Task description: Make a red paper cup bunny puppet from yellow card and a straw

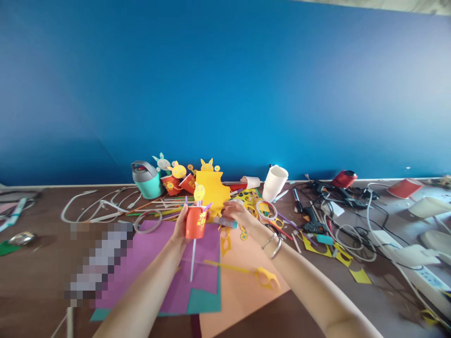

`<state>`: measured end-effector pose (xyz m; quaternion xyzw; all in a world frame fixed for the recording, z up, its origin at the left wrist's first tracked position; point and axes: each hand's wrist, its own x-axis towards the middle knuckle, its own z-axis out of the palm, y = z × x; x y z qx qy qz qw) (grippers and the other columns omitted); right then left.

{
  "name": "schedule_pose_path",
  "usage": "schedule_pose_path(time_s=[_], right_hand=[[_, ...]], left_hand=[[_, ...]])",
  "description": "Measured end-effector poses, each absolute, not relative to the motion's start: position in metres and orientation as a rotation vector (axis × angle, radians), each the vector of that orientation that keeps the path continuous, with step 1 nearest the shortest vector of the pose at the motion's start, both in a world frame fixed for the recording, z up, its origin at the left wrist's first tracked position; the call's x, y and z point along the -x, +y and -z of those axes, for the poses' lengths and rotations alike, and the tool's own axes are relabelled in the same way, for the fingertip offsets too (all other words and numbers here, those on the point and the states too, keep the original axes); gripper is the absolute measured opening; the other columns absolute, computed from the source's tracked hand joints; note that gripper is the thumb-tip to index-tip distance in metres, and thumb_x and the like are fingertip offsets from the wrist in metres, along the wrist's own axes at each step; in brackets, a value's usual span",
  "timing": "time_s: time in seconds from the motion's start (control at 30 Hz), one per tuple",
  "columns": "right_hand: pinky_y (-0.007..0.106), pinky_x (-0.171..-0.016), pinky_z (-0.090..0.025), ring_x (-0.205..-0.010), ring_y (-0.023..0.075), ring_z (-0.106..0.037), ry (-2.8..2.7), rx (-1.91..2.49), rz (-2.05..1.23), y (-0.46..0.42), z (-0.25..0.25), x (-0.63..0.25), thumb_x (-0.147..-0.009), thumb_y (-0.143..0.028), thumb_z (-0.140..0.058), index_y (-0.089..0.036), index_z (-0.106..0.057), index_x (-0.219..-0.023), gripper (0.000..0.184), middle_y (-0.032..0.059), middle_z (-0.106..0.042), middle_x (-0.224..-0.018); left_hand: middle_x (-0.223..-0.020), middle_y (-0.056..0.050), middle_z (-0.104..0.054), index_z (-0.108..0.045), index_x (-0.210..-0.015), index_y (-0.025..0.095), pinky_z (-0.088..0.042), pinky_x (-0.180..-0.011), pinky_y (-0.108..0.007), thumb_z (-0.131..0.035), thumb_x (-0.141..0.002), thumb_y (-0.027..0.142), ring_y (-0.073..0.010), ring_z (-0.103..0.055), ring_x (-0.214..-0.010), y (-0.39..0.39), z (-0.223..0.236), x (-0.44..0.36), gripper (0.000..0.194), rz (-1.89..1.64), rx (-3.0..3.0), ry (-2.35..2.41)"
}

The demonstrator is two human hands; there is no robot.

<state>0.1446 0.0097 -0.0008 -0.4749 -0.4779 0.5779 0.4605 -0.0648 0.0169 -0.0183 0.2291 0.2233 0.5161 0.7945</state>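
Observation:
My left hand [181, 224] is wrapped round a red paper cup [194, 223] with gold lettering. A white straw [193, 263] sticks out below the cup. Above its rim stands a small yellow paper animal head [199, 192], with purple strips at the cup's sides. My right hand [238, 212], with bracelets on its wrist, is to the right of the cup. Its fingers are bent together, and whatever may be between them is too small to tell. A grey tube with a teal end [225, 222] is just below those fingers. Behind both hands rises a yellow paper sheet [211, 188] with a cut edge.
Purple paper [151, 253] and peach paper [243, 253] cover the table in front. Finished-looking cup animals [179, 170] stand by a teal pot [148, 183]. A white cup [275, 183], a tape roll [267, 210], glue guns [313, 220], cables and a power strip [419, 263] are rightward.

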Motion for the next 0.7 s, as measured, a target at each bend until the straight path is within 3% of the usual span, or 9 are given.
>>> schedule_pose_path(time_s=[0.1, 0.23, 0.33, 0.43, 0.5, 0.7], right_hand=[[0.025, -0.061, -0.05, -0.064, 0.0138, -0.062, -0.952, 1.154, -1.621, 0.019, -0.005, -0.136, -0.061, -0.017, -0.066, -0.016, -0.061, -0.092, 0.032, 0.0001, -0.062, -0.069], [0.023, -0.057, -0.046, -0.061, 0.0111, -0.057, -0.927, 1.133, -1.579, 0.019, -0.014, -0.13, -0.062, -0.017, -0.064, -0.015, -0.065, -0.088, 0.026, 0.0003, -0.061, -0.07], [0.025, -0.063, -0.047, -0.07, 0.0127, -0.058, -1.141, 1.157, -1.328, 0.015, -0.028, -0.135, -0.069, -0.023, -0.062, -0.017, -0.066, -0.104, 0.036, 0.0028, -0.063, -0.084], [0.026, -0.076, -0.048, -0.094, 0.0161, -0.058, -1.388, 1.038, -0.953, 0.015, -0.045, -0.147, -0.075, -0.028, -0.058, -0.02, -0.069, -0.098, 0.027, 0.0058, -0.059, -0.108], [0.026, -0.079, -0.047, -0.098, 0.0169, -0.056, -1.427, 0.997, -0.836, 0.018, -0.051, -0.154, -0.077, -0.03, -0.057, -0.019, -0.069, -0.095, 0.025, 0.0061, -0.059, -0.107], [0.025, -0.062, -0.047, -0.067, 0.0133, -0.057, -1.455, 1.23, -0.902, 0.029, -0.025, -0.144, -0.068, -0.018, -0.05, -0.013, -0.067, -0.089, 0.028, 0.0052, -0.064, -0.082]], left_hand=[[-0.098, -0.013, -0.071, -0.061, -0.11, 0.012, -0.051, -0.085, -0.035, -0.059, -0.078, 0.051, -0.0242, -0.069, -0.085, 0.015, 0.02, 0.066, 0.05, -1.054, -0.544, 0.457], [-0.098, -0.014, -0.071, -0.056, -0.121, 0.011, -0.05, -0.084, -0.036, -0.062, -0.073, 0.056, -0.0247, -0.069, -0.083, 0.012, 0.022, 0.068, 0.065, -0.994, -0.587, 0.406], [-0.1, -0.014, -0.07, -0.051, -0.127, 0.012, -0.049, -0.084, -0.036, -0.067, -0.067, 0.058, -0.0256, -0.068, -0.086, 0.01, 0.023, 0.069, 0.077, -0.956, -0.621, 0.34], [-0.102, -0.013, -0.069, -0.047, -0.13, 0.012, -0.049, -0.082, -0.037, -0.069, -0.064, 0.059, -0.0266, -0.067, -0.088, 0.009, 0.022, 0.069, 0.085, -0.906, -0.654, 0.286], [-0.101, -0.012, -0.068, -0.046, -0.131, 0.013, -0.05, -0.078, -0.035, -0.07, -0.061, 0.061, -0.0261, -0.067, -0.087, 0.007, 0.019, 0.068, 0.087, -0.886, -0.675, 0.264], [-0.097, -0.012, -0.068, -0.051, -0.127, 0.015, -0.048, -0.066, -0.033, -0.07, -0.056, 0.064, -0.0236, -0.066, -0.071, -0.009, -0.004, 0.068, 0.089, -0.938, -0.757, 0.268]])
